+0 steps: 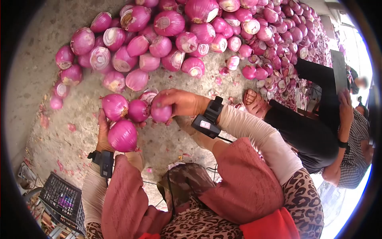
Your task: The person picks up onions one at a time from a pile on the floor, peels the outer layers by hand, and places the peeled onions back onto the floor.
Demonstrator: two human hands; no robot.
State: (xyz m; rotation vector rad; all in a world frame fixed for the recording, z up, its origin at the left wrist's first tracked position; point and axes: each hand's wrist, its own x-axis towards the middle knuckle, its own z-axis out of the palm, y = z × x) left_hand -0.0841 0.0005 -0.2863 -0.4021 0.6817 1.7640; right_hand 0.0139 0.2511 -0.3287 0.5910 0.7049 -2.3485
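Low over the concrete floor, my left hand (104, 134) is closed around a cluster of red onions. One onion (115, 106) rests at its fingertips, a larger onion (122, 136) sits against the palm, and a third onion (139, 110) lies beside them. Fingertips show beneath that third one, but most of the fingers are hidden. My right hand (184, 101) curls over another red onion (162, 114), close to the cluster. Just behind it, a partly covered onion (149, 95) shows pale cut layers.
Ahead spreads a large pile of red onions (169, 23), many with trimmed ends. Loose skins (71, 127) litter the concrete floor (83, 159). To the right sits another person (306, 135), a bare foot (256, 104) near the pile and a long blade (339, 71) upright in hand. A black crate (59, 195) stands lower left.
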